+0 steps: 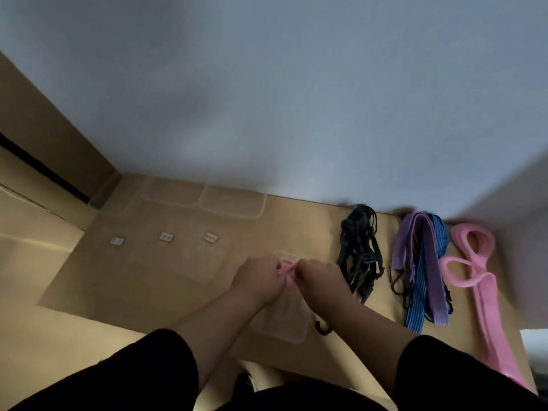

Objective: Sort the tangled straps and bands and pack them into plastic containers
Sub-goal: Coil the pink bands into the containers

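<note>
While both hands are meeting over the tan table [148,292], the small pink band [287,266] is sitting right between them, pinched by the left hand [259,277] and the right hand [318,278], fingers curled around it. A clear container [281,321] is lying just under the wrists. Off to the right, black straps [360,250], purple and blue bands [421,268] and long pink bands [480,280] are running toward the table's edge; the left side is looking roomier.
</note>
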Available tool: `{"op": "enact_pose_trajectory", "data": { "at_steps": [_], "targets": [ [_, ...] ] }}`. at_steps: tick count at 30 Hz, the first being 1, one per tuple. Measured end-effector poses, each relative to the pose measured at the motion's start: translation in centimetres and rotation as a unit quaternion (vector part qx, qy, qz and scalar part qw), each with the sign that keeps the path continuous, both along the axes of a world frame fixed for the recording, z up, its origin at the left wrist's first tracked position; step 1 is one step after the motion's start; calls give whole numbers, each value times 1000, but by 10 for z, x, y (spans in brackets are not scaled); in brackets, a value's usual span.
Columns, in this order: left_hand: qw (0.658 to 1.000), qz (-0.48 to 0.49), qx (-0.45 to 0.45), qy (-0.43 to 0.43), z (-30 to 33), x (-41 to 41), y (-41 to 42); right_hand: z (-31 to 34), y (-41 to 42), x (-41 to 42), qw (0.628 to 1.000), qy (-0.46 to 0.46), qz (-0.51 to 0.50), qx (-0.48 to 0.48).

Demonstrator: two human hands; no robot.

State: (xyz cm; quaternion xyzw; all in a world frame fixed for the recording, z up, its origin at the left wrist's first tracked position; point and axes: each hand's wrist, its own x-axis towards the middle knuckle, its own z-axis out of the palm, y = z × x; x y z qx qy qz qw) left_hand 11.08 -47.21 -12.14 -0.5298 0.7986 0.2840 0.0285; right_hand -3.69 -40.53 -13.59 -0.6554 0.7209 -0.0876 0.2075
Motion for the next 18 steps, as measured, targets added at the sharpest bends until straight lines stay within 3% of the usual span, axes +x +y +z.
{"op": "enact_pose_trajectory", "data": {
  "at_steps": [4, 11, 18],
  "targets": [
    [989, -84, -69, -104, -2, -6, -1, -12, -9, -1, 997, 35, 56, 28],
    [985, -85, -112, -102, -8, -5, -1, -13, -7, -10, 998, -10, 57, 12],
    [971, -130, -106, -168, -2, -14, -2, -11, -15, -9, 994, 31, 82, 65]
  ]
}}
